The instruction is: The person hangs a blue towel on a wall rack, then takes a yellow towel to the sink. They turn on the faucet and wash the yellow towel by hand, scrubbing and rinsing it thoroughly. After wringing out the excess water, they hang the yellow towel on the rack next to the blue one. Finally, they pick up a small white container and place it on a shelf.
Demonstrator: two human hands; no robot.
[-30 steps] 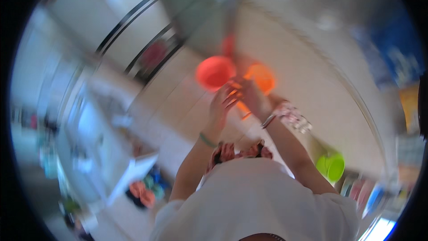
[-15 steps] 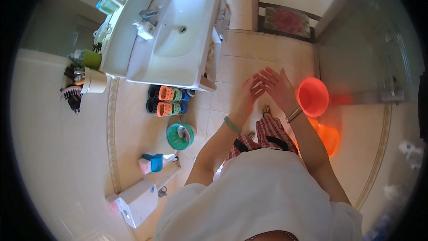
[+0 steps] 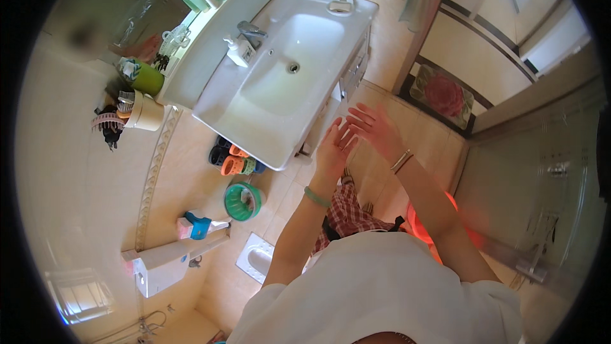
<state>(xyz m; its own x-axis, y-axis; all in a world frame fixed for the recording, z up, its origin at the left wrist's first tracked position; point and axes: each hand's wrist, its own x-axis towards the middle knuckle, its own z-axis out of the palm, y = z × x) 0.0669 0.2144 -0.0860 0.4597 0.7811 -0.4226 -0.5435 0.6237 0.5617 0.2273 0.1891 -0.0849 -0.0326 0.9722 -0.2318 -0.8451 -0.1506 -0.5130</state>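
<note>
My left hand [image 3: 334, 150] and my right hand [image 3: 375, 129] are held out in front of me, close together and palms partly up. Fingers on both are stretched and a little apart, with nothing in them. A green bangle [image 3: 317, 197] circles my left wrist; a thin metal bracelet [image 3: 401, 161] is on the right one. Ahead and to the left is the white washbasin [image 3: 254, 112], its near right edge nearest my left hand. On the basin stand a grey faucet [image 3: 252, 29], a white pump bottle [image 3: 239, 51] and a soap dish [image 3: 340, 5].
Below the basin are several coloured clogs [image 3: 233, 164] and a green bin [image 3: 242, 202]. A squat toilet [image 3: 256, 257] is set in the floor at lower left. Orange-red basins [image 3: 421, 226] sit by the glass door [image 3: 534, 153]. A floral mat [image 3: 440, 94] lies at the doorway.
My view has turned and moved toward the washbasin, and my body has turned left. Both hands are nearer the basin, still empty. The squat toilet has come into sight.
</note>
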